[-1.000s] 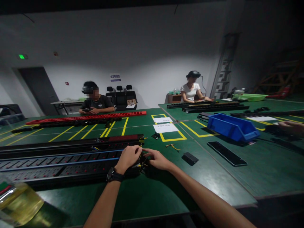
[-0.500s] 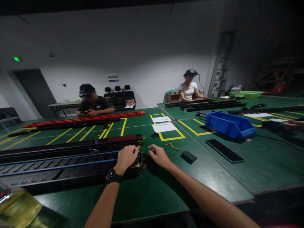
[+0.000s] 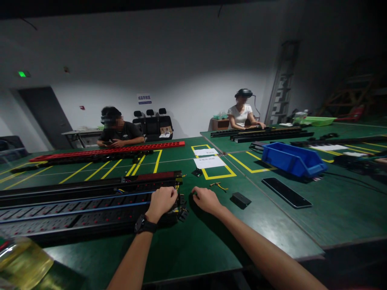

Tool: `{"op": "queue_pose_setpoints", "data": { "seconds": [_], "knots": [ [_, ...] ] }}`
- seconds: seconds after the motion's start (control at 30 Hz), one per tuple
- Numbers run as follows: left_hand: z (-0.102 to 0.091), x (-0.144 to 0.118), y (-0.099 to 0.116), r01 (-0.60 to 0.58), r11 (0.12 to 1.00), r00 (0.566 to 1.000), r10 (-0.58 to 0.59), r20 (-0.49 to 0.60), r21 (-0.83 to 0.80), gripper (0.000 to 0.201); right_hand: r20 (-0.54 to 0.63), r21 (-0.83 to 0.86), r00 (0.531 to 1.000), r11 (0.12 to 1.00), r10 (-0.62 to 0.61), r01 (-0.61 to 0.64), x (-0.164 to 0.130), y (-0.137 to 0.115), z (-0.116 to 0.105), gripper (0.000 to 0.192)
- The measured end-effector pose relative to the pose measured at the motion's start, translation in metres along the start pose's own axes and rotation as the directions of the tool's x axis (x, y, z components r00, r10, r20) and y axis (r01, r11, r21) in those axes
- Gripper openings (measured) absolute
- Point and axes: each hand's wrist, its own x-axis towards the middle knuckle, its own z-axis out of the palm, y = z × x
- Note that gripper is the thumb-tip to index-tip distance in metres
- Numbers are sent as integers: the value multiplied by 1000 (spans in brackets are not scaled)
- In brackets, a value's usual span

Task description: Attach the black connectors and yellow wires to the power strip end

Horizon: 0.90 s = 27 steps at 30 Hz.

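My left hand [image 3: 163, 203], with a black watch on its wrist, rests over the right end of a long black strip [image 3: 111, 217] that has rows of dark panels and small red parts. Its fingers are curled down beside thin yellow wires [image 3: 177, 187]; what they grip is hidden. Just right of the strip's end, my right hand [image 3: 208, 199] is low over the table with its fingers bent inward, apart from the strip. Whether anything sits between those fingertips I cannot make out. Black connector pieces [image 3: 182, 212] stick out from the strip's end between the hands.
Right of my hands lie a small black box [image 3: 240, 199], short yellow-and-black wires [image 3: 219, 186], a phone [image 3: 286, 192] and a blue bin [image 3: 293, 159]. Paper sheets [image 3: 209, 162] lie ahead. A jar of yellow liquid [image 3: 24, 264] is at near left. Two people sit across the green table [image 3: 187, 257].
My right hand has shifted slightly right, away from the strip's end, and its fingers have curled in more. My left hand has stayed nearly in place.
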Motion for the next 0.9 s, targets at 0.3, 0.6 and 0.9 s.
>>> {"op": "queue_pose_setpoints", "data": {
  "seconds": [0.3, 0.6, 0.9],
  "knots": [
    [0, -1, 0, 2, 1000, 1000, -2, -6, -6, 40, 13, 0, 1000, 1000, -11, 11, 0, 1, 1, 26],
    [-2, -1, 2, 25, 1000, 1000, -25, 7, -4, 39, 17, -2, 1000, 1000, -7, 7, 0, 0, 0, 25],
    [-1, -1, 1, 17, 1000, 1000, -17, 0, 3, 39, 6, 2, 1000, 1000, -22, 22, -1, 1, 1, 25]
  ]
}}
